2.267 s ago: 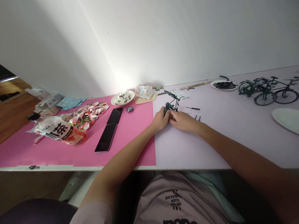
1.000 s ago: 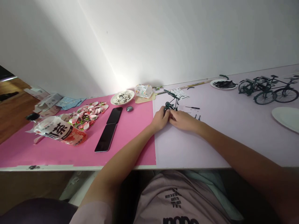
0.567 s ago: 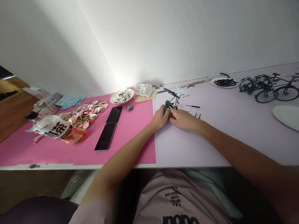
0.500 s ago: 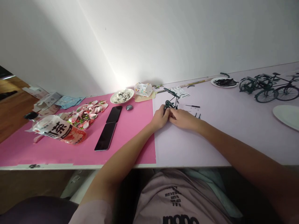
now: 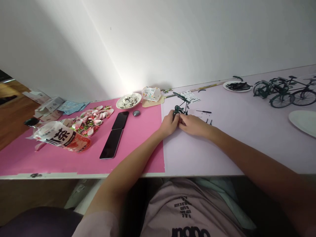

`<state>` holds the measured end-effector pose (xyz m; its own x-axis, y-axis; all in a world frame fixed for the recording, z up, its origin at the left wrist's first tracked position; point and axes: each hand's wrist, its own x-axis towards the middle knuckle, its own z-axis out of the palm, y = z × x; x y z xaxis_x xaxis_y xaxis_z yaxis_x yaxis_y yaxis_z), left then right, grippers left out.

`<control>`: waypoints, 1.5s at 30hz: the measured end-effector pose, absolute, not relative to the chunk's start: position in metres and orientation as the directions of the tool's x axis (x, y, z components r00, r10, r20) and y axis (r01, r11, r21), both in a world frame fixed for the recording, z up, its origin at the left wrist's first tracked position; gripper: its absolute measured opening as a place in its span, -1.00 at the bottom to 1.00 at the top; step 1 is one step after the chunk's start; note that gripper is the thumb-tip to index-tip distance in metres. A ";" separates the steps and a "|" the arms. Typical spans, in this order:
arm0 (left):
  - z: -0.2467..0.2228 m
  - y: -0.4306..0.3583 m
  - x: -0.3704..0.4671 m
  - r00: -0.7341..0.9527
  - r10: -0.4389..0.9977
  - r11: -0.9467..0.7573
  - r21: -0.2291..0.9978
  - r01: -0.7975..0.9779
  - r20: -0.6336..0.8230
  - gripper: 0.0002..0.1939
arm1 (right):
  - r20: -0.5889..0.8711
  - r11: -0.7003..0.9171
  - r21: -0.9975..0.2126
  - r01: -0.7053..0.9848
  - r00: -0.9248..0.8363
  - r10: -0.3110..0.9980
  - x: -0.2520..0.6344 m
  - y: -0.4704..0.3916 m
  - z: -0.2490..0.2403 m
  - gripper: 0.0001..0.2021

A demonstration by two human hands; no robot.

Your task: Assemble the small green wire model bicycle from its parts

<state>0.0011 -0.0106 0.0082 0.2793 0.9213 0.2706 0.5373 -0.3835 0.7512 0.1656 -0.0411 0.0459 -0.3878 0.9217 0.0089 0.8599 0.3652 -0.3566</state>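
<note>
My left hand (image 5: 170, 124) and my right hand (image 5: 192, 124) meet over the table, fingers closed around a dark green model bicycle (image 5: 182, 106), which looks partly built. Its lower part is hidden behind my fingers. A thin dark bar of the model tilts up above my hands. Just right of my right hand lie a small screwdriver (image 5: 203, 112) and two little dark parts (image 5: 209, 122). Behind the model, a printed instruction sheet (image 5: 191, 96) rests on the table.
At the right stand several finished model bicycles (image 5: 282, 93), near a plate of black parts (image 5: 238, 87) and a white plate (image 5: 303, 121). On the pink mat lie two phones (image 5: 111, 143), a bottle (image 5: 63, 136), pink-and-white pieces (image 5: 92, 119), and a dish of small pieces (image 5: 129, 101).
The view has shifted very slightly. Both hands stay on the model bicycle in nearly the same position.
</note>
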 end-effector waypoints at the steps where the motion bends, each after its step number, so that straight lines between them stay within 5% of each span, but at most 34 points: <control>1: 0.008 -0.011 0.001 0.281 0.921 -0.384 0.751 0.537 0.270 -0.78 | 0.010 0.364 -0.357 0.860 -0.387 0.922 0.165 -0.041 0.046 -0.80; 23: 0.011 -0.012 0.002 0.266 0.929 -0.367 0.746 0.556 0.259 -0.79 | 0.032 0.371 -0.363 0.855 -0.387 0.922 0.166 -0.038 0.041 -0.82; 31: 0.010 -0.011 0.002 0.261 0.929 -0.368 0.750 0.550 0.264 -0.79 | 0.010 0.348 -0.402 0.847 -0.376 0.927 0.165 -0.038 0.044 -0.64; 45: 0.015 -0.016 0.001 0.276 0.923 -0.378 0.776 0.505 0.269 -0.59 | 0.042 0.304 -0.351 0.886 -0.310 0.950 0.162 -0.041 0.047 -0.63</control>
